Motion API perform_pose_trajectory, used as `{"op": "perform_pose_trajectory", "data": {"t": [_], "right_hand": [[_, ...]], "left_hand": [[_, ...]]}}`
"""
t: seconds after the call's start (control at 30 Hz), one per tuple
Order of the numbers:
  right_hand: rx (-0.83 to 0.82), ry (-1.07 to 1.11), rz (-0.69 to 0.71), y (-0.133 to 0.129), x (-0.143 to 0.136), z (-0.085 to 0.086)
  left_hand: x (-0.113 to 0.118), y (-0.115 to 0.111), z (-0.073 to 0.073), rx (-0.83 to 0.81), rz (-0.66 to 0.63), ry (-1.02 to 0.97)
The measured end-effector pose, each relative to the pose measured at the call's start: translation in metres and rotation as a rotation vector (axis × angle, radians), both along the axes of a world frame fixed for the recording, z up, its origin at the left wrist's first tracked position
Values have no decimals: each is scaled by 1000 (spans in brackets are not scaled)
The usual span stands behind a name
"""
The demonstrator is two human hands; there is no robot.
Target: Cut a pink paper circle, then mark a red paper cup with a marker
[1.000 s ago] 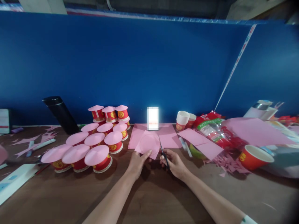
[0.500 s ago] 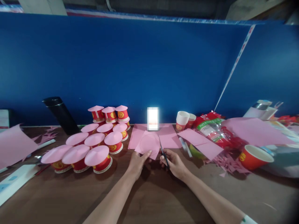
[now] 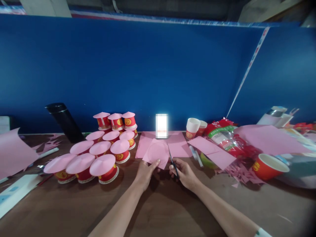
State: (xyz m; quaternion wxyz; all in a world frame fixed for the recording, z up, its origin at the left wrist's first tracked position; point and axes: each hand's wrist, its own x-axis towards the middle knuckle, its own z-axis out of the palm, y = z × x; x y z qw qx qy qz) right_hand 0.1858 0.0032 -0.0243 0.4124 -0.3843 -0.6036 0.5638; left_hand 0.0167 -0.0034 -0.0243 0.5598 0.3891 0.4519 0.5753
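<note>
Left hand (image 3: 147,171) has one pink sheet (image 3: 158,150) pinched under its thumb, most of it sticking out ahead of the fingers. Right hand (image 3: 184,173) is curled round one pair of scissors (image 3: 172,161). Nearest row's got three pink-hatted cups (image 3: 81,164).

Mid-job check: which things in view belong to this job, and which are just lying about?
In the job:
pink sheet with drawn circle, in the left hand
scissors, in the right hand
likely the flat pink sheets and pink-topped red cups

Apparently just lying about:
black bottle
pink scraps
</note>
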Motion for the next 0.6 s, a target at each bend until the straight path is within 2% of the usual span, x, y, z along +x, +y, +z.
{"op": "perform_pose_trajectory", "data": {"t": [0.6], "right_hand": [[-4, -7, -5, 1, 1, -2]], "left_hand": [[1, -1, 2, -35, 16, -63]]}}
